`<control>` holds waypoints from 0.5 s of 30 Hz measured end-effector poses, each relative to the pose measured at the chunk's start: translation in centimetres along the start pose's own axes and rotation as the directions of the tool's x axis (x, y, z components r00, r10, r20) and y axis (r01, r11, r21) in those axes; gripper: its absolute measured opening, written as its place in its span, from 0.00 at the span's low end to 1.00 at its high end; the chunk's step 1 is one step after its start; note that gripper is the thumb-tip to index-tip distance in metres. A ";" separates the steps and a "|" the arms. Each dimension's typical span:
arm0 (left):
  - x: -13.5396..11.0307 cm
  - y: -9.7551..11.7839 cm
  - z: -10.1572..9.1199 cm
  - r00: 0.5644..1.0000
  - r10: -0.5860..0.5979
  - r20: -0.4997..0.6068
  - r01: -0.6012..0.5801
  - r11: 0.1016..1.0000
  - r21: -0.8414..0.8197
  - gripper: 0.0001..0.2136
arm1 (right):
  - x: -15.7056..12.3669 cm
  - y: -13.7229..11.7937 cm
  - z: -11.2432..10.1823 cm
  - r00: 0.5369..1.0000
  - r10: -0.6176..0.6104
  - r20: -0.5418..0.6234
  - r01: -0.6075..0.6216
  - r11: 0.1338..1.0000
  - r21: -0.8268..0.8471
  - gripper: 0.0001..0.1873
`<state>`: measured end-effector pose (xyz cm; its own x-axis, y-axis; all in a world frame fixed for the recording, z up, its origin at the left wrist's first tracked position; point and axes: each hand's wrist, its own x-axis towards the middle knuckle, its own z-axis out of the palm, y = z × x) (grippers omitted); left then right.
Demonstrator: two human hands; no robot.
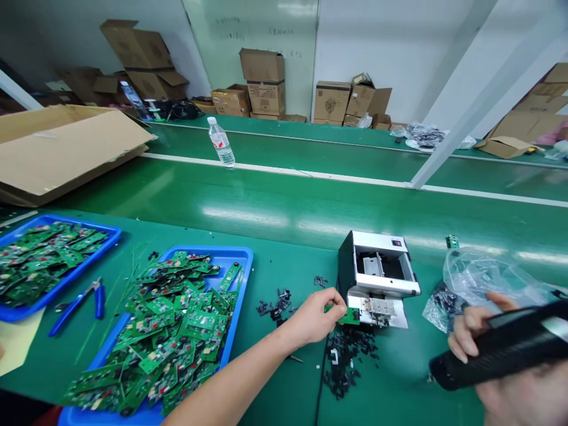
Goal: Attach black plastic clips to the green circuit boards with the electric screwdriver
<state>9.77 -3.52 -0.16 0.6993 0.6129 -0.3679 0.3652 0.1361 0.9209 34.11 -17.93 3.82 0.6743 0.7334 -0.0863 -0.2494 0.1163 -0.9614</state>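
Note:
My left hand pinches a small green circuit board at its left end. The board's right end meets the metal block on the front ledge of a white-and-black screw feeder. In my right hand is a thick black cylindrical tool that looks like an electric screwdriver. It lies slanted, with its narrow end toward the lower left, and its tip is hardly visible. Small black plastic parts are heaped below the feeder. More black clips lie left of my left hand.
Two blue trays at the left hold heaped circuit boards. Between them lie blue-handled cutters. Clear plastic bags are right of the feeder. A water bottle and a large carton stand farther back.

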 end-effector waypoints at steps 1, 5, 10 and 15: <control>-0.1 0.0 -0.1 1.000 0.008 0.020 -0.008 1.000 0.000 0.09 | 0.3 0.9 -0.6 0.996 0.051 -0.071 -0.054 0.998 -0.036 0.36; -0.8 0.3 -1.1 0.997 -0.023 0.079 0.021 0.999 0.025 0.11 | 1.3 5.9 -2.7 0.958 0.127 -0.257 -0.210 0.922 -0.326 0.30; -2.4 -0.4 -3.4 0.990 -0.101 0.099 0.097 0.994 0.044 0.11 | 1.7 9.4 -4.9 0.935 0.003 -0.355 -0.252 0.708 -0.659 0.33; -3.1 -2.5 -4.8 0.992 -0.074 0.101 0.085 0.990 -0.115 0.10 | -0.4 8.1 -3.8 0.946 -0.235 -0.222 -0.095 0.452 -0.887 0.35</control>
<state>3.74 -2.02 -0.66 0.7286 0.5197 -0.4461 0.3505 0.2767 0.8948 34.42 -19.86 -4.93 0.8508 0.5183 0.0866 0.4394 -0.6113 -0.6583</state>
